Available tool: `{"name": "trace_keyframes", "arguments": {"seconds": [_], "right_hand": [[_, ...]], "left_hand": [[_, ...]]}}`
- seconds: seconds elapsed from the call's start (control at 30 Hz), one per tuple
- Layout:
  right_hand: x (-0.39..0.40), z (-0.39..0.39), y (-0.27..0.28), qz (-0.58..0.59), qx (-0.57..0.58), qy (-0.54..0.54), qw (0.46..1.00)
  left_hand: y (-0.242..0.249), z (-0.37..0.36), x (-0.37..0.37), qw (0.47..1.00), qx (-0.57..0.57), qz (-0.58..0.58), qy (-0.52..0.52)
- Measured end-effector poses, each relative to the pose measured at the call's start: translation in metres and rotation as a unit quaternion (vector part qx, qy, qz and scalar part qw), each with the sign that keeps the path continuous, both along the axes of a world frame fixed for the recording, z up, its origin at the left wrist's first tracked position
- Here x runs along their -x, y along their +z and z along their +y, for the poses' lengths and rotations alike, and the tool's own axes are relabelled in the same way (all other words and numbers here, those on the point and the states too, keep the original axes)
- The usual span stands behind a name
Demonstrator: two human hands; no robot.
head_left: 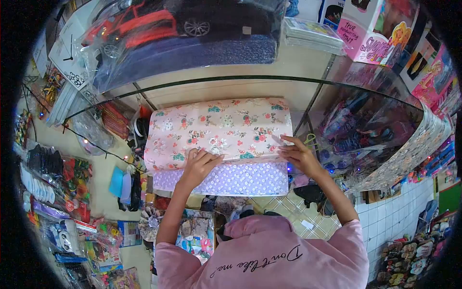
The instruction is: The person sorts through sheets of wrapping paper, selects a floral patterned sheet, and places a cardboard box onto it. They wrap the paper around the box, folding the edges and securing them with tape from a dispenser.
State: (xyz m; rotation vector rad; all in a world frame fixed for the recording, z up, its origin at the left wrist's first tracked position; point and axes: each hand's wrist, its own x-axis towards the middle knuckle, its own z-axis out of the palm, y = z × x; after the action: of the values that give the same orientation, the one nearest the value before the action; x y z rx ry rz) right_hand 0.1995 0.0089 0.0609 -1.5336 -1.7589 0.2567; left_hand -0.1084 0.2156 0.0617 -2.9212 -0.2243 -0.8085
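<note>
On the pink shirt, the words "Don't like me?" can be read in dark script, upside down in the view; on one pink box at the upper right, "true" can be made out above smaller words and what looks like "Sugar" in large lettering, its lower lines being too small to read; on a blue-edged package beside it, only the letters "wo" are shown. Two patterned sheets are seen: one pink floral sheet is laid across the glass counter, and one lilac sheet, printed with small white flowers, is partly covered by it and shown along its near side; two hands are set well apart at the near part of the floral sheet; its near edge is touched by the left hand with bent fingers, and its right end is met by the fingertips of the right hand; whether either is closed on the sheet cannot be told. One yellow-green looped object is seen just beside the right hand; beyond the glass edge, two toy cars, one red car and one black car, are seen under clear plastic.
</note>
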Motion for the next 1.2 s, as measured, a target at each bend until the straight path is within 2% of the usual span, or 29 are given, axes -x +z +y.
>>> {"name": "trace_keyframes", "arguments": {"seconds": [0.17,0.27,0.33,0.57,0.77,0.87,0.97,1.0,1.2], "right_hand": [[0.012,-0.008,0.017,-0.059,0.011,-0.065,0.996],[0.039,0.002,0.029,-0.135,-0.075,-0.037,0.987],[0.057,0.014,0.029,-0.146,-0.068,-0.003,0.987],[0.077,0.034,-0.006,-0.182,-0.07,-0.024,0.981],[0.082,0.035,-0.011,-0.184,-0.098,-0.043,0.977],[0.086,0.032,-0.013,-0.207,-0.11,-0.059,0.97],[0.088,0.03,-0.014,-0.232,-0.105,-0.07,0.964],[0.089,0.03,-0.014,-0.239,-0.102,-0.073,0.963],[0.091,0.025,-0.02,-0.236,-0.091,-0.087,0.964]], "left_hand": [[-0.004,-0.007,0.0,1.0,-0.011,-0.012,0.016],[-0.006,-0.008,0.0,1.0,-0.016,-0.014,0.019],[-0.007,-0.009,0.0,0.999,-0.023,-0.015,0.022],[-0.009,-0.013,0.002,0.998,-0.035,-0.021,0.037],[-0.01,-0.011,-0.003,0.997,0.028,-0.072,0.016],[-0.003,-0.003,-0.015,1.0,0.016,-0.016,0.02],[0.018,-0.007,-0.044,0.994,0.103,-0.045,0.003],[0.028,-0.011,-0.05,0.989,0.145,-0.011,-0.003],[0.017,-0.002,-0.066,0.984,0.167,0.055,-0.031]]}}
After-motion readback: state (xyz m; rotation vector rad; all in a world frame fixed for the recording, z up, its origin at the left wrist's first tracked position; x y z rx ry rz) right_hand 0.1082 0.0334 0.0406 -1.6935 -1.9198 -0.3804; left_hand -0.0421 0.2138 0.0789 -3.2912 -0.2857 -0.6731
